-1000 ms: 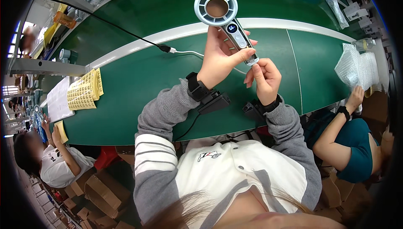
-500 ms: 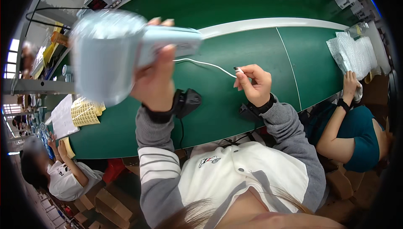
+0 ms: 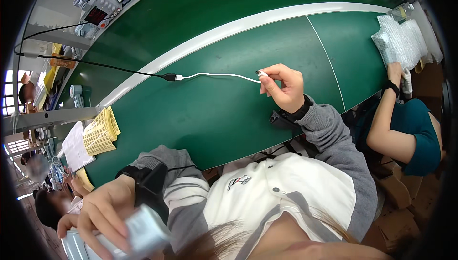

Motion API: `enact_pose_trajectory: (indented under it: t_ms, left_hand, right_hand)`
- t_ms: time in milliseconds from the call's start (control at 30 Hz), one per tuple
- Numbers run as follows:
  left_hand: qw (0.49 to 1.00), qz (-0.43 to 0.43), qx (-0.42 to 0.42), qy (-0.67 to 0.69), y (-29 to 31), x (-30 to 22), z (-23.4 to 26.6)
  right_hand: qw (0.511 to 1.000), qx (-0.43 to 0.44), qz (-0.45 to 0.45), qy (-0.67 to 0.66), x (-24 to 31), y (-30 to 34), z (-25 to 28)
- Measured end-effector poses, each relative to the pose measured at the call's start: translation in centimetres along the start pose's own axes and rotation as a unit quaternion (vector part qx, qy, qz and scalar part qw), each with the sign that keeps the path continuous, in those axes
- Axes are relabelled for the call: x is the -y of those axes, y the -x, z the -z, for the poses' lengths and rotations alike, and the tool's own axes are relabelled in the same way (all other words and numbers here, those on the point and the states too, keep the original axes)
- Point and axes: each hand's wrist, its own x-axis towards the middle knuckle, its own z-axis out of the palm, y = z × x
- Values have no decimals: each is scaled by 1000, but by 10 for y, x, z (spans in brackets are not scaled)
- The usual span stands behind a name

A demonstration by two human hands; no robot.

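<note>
My left hand (image 3: 105, 207) is at the lower left, off the near edge of the table, its fingers wrapped round a pale blue handheld device (image 3: 145, 234). The device is blurred and partly cut off by the picture's edge. Over the green table, my right hand (image 3: 286, 88) pinches the small plug end of a white cable (image 3: 214, 74) between thumb and fingers, the plug's metal tip facing up and left. From there the cable runs left to a black connector (image 3: 169, 77) on a black cable (image 3: 105, 65), which leads to the rack at the left.
Yellow sticker sheets (image 3: 101, 131) and a white paper (image 3: 76, 148) lie at the table's left end. A power unit (image 3: 97, 15) stands at the upper left. On the right, a co-worker's hand (image 3: 394, 71) touches bubble wrap (image 3: 403, 40). A metal post (image 3: 47, 118) juts in from the left.
My left hand has swung the blue device from above the table down toward me at the lower left. My right hand still pinches the cable plug, almost in place.
</note>
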Motion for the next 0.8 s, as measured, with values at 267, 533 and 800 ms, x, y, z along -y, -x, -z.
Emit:
enact_pose_trajectory:
  t_ms: [267, 533, 800]
  left_hand:
    - [974, 148, -110, -132, 35, -10, -8]
    - [842, 401, -139, -332, 90, 167, 28]
    - [701, 376, 204, -571, 134, 371, 32]
  right_hand:
    - [997, -21, -42, 65, -3, 20, -3]
    - [953, 247, 111, 137, -25, 59, 15]
    - [893, 431, 64, 112, -37, 48, 18]
